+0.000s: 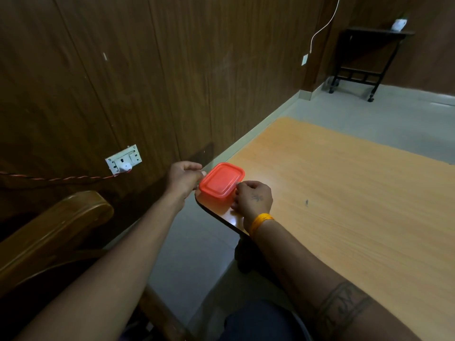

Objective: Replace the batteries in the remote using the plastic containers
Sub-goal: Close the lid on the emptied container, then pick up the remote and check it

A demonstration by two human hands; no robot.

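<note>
A small red plastic container (221,181) with its lid on sits at the near left corner of the orange wooden table (344,193). My left hand (183,177) grips its left side, fingers curled on the rim. On the container's right side, my right hand (253,198) pinches the near corner, a yellow band on its wrist. No remote or batteries show anywhere in view.
A wood-panelled wall runs along the left, with a white socket plate (123,159) and a red twisted cord plugged in. A wooden chair arm (56,230) is at lower left. A dark wheeled side table (364,57) stands far back right on the grey floor.
</note>
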